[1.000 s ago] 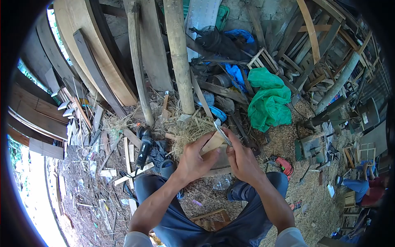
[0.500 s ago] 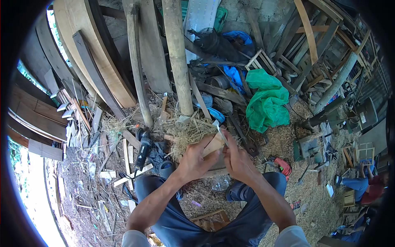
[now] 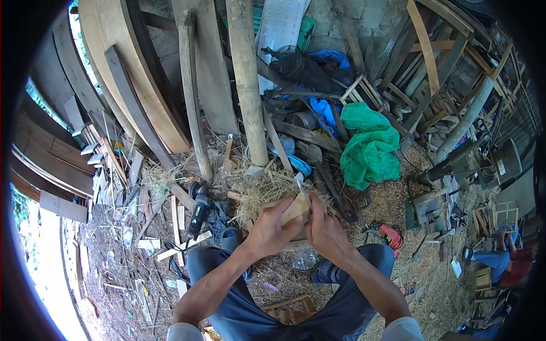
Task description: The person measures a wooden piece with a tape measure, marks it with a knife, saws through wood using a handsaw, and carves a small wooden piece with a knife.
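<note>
In the head view, my left hand (image 3: 266, 230) is closed around a small block of light wood (image 3: 294, 209), held above the ground between my knees. My right hand (image 3: 329, 232) is closed at the block's right end, its fingers pinching a thin pale strip (image 3: 301, 185) that lies along that end. Whether the strip is sandpaper, a blade or something else I cannot make out. My fingers hide part of both pieces. Below and behind the hands are wood shavings (image 3: 259, 196).
A black angle grinder (image 3: 199, 213) lies to the left, and a red power tool (image 3: 391, 237) to the right. A bamboo post (image 3: 245, 85) stands ahead, beside a green plastic sheet (image 3: 369, 148). Boards (image 3: 133, 74) lean at left. Another person (image 3: 509, 261) sits far right.
Both hands have shifted slightly, and the pale strip has moved a little down and left against the block, showing less of its face. The block stays in my left hand.
</note>
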The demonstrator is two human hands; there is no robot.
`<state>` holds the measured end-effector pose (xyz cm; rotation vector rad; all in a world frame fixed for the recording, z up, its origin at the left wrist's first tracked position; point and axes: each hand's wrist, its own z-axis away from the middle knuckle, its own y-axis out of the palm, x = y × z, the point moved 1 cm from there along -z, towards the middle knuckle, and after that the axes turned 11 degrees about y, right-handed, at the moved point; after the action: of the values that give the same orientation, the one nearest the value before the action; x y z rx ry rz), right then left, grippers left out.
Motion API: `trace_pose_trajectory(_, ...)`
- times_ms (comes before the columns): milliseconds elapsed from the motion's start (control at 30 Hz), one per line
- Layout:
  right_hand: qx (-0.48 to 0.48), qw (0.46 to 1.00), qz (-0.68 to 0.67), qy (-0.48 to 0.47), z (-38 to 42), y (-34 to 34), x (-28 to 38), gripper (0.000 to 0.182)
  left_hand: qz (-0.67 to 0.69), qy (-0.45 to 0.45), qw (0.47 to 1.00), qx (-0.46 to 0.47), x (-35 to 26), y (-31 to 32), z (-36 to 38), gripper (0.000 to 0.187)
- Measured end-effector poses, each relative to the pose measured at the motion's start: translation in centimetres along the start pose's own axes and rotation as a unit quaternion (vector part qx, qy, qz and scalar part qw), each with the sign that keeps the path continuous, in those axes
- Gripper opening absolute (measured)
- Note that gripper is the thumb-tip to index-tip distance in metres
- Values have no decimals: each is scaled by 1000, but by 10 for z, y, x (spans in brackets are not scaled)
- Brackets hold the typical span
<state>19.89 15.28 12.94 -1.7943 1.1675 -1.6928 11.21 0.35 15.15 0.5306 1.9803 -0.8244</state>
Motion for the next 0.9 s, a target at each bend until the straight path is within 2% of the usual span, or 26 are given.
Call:
trace_pose_trajectory(67,-15,1000,-2,-17,1,-3,0,71,-21,-3,1000,16,-2,1,0,38)
trace_pose_trajectory(167,21,1000,0,14,2,-5,0,68,6,2,1000,-3,-4,2,1,39)
trace_pose_trajectory(233,22,1000,0,11,5,-9,1,64,-9,-75,997,24,-15,2,-1,36)
trace_pose_trajectory(467,23,999,-9,33,14,-20,-12,54,-58,18,997,41,-11,28,-5,30)
trace_pose_trajectory(533,-34,999,20,-34,14,-21,-20,50,-63,31,997,25,-12,36,-9,30)
trace_pose_trajectory(567,-42,998,16,-33,14,-25,-23,50,-67,35,997,31,-14,38,-12,30)
trace_pose_trajectory(633,4,1000,-24,-10,15,-31,-24,49,-54,-46,996,53,-24,40,-13,30)
trace_pose_trajectory(767,-16,999,-22,-28,14,-32,-27,48,-104,-22,994,40,-18,43,-12,31)
trace_pose_trajectory(833,15,999,-31,8,12,-33,-27,52,-70,9,997,31,-7,43,-13,33)
trace_pose_trajectory(900,15,998,-49,20,9,-34,-22,53,-74,-15,997,22,0,43,-11,34)
